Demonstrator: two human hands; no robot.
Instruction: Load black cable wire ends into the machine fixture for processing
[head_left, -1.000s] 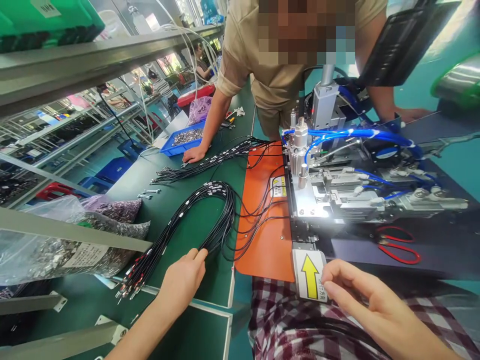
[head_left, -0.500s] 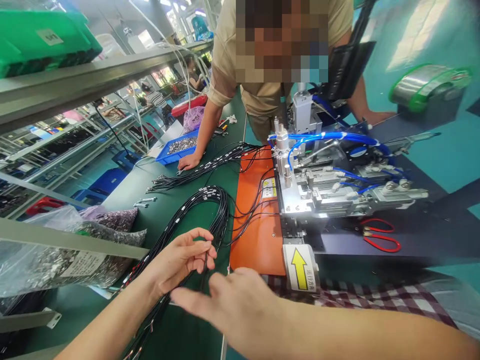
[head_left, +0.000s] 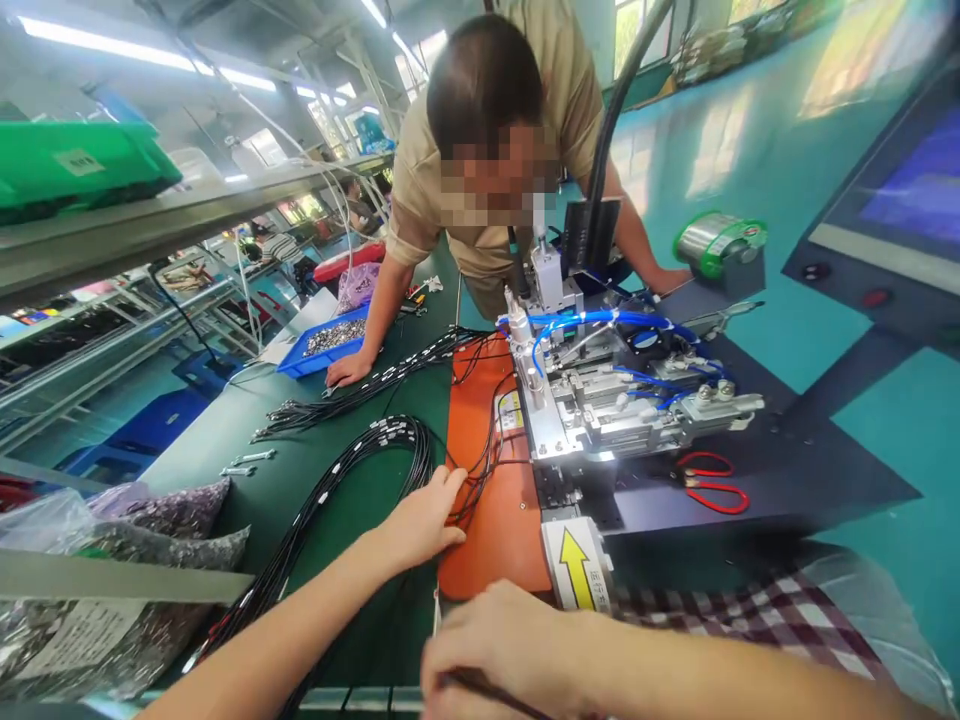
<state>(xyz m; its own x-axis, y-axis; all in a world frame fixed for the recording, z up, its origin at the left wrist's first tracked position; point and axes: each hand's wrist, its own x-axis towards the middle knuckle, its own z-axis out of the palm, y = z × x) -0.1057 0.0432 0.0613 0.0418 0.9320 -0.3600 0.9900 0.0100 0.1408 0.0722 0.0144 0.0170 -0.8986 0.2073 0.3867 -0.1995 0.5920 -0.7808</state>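
My left hand (head_left: pixel 424 520) reaches over the edge of the orange plate (head_left: pixel 495 570). Its thumb and fingers are apart, beside thin black cables (head_left: pixel 480 490) that run toward the machine (head_left: pixel 555 420); whether it touches them I cannot tell. Low in the view, my right hand (head_left: pixel 502 645) is closed round a black cable (head_left: pixel 495 690), partly hidden by the fingers. To the left, a looped bundle of black cables (head_left: pixel 330 490) with white tags lies on the green table (head_left: pixel 382 600). A second cable bundle (head_left: pixel 360 385) lies farther back.
A co-worker (head_left: pixel 495 110) leans over the table, one hand (head_left: pixel 351 370) near the back bundle. A blue tray (head_left: pixel 300 362) of small metal parts, wrenches (head_left: pixel 251 460) and parts bags (head_left: pixel 165 570) are left. Red-handled scissors (head_left: pixel 716 485) and a wire spool (head_left: pixel 716 245) are right.
My left hand has moved from the looped bundle rightward to the cables over the orange plate. My right hand came from the arrow-marked part to the left, then lower. The view has tilted up.
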